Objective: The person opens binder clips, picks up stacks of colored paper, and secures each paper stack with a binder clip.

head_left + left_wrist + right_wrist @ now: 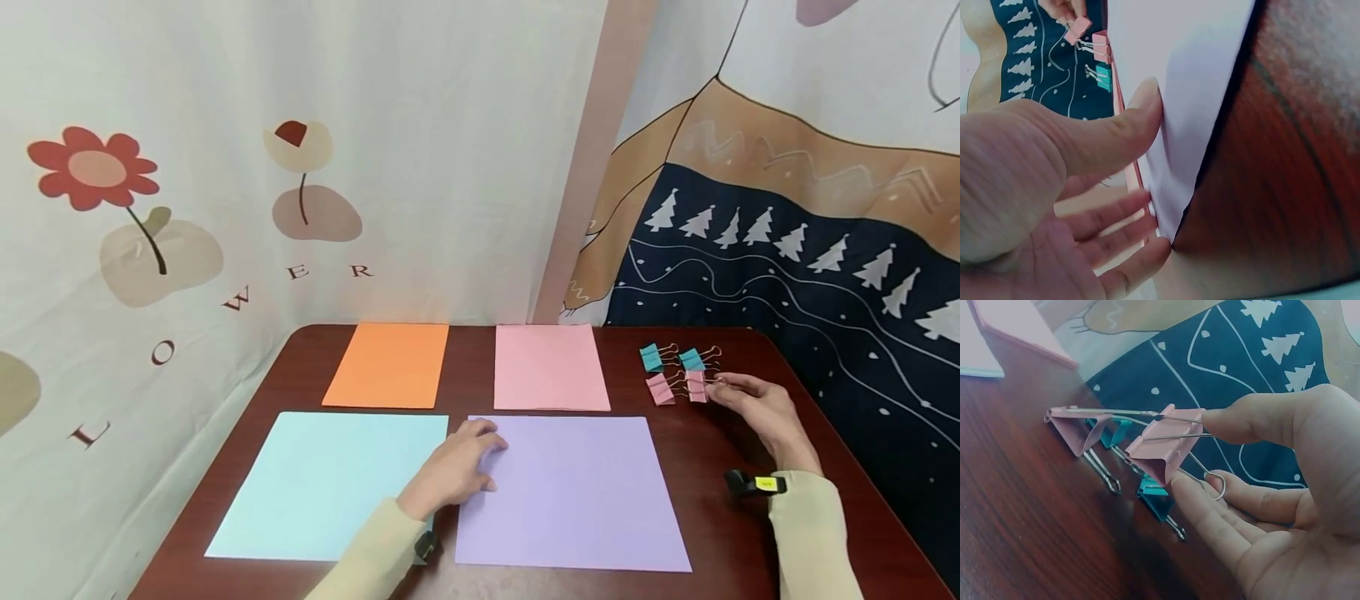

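On the right of the table, my right hand (765,417) pinches a pink binder clip (1165,442) between thumb and fingers, lifted off the wood in the right wrist view. A second pink binder clip (660,389) lies beside it, with two teal binder clips (651,357) just behind. My left hand (456,468) rests at the left edge of a purple sheet of paper (577,500), its thumb and fingers spread apart and touching the sheet near its upper left corner.
A light blue sheet (322,483) lies left of the purple one, partly under my left forearm. Behind them are an orange sheet (390,365) and a pink sheet (551,367). Printed curtains (450,167) hang along the far side of the dark red table (720,533).
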The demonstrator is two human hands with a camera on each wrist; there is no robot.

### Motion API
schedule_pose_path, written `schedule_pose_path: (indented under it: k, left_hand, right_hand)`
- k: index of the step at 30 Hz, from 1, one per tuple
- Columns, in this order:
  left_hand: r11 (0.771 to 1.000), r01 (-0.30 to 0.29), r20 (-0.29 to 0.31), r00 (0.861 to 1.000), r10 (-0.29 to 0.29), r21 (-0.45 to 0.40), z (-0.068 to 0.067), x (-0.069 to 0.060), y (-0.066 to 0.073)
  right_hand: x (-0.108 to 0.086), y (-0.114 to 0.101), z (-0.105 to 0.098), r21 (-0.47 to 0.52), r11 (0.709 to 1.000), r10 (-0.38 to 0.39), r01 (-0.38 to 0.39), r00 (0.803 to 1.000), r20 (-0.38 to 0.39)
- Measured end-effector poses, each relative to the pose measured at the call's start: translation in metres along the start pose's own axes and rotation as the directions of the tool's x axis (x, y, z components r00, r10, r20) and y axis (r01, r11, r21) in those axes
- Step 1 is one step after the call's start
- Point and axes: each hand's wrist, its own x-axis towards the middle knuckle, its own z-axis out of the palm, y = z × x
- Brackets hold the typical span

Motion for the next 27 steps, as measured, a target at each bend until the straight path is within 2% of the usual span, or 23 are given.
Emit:
schedule_pose_path:
  k: [5, 8, 13, 19, 27]
  left_hand:
    - [0.998, 0.048, -0.033, 0.998, -0.046, 0.052, 0.000, 0.002, 0.003]
    - [0.994, 0.085, -0.012, 0.996, -0.084, 0.073, -0.003, 0.005, 0.004]
    - [0.982, 0.151, 0.045, 0.987, -0.157, 0.110, -0.009, 0.014, 0.005]
    - [0.966, 0.181, 0.079, 0.977, -0.198, 0.185, -0.011, 0.026, 0.005]
    - [0.959, 0.232, 0.091, 0.964, -0.249, 0.165, -0.013, 0.032, 0.007]
  right_hand:
    - [-0.001, -0.004, 0.001, -0.001, 1.000, -0.027, 0.027, 0.999, 0.027]
    - [-0.002, -0.007, 0.000, 0.045, 0.997, -0.066, 0.064, 0.997, 0.045]
    - [-0.004, -0.012, 0.001, 0.090, 0.988, -0.129, 0.126, 0.991, 0.024]
    - [-0.004, -0.014, 0.001, 0.116, 0.982, -0.153, 0.150, 0.988, 0.014]
    - [-0.005, -0.016, 0.002, 0.146, 0.976, -0.164, 0.160, 0.986, 0.018]
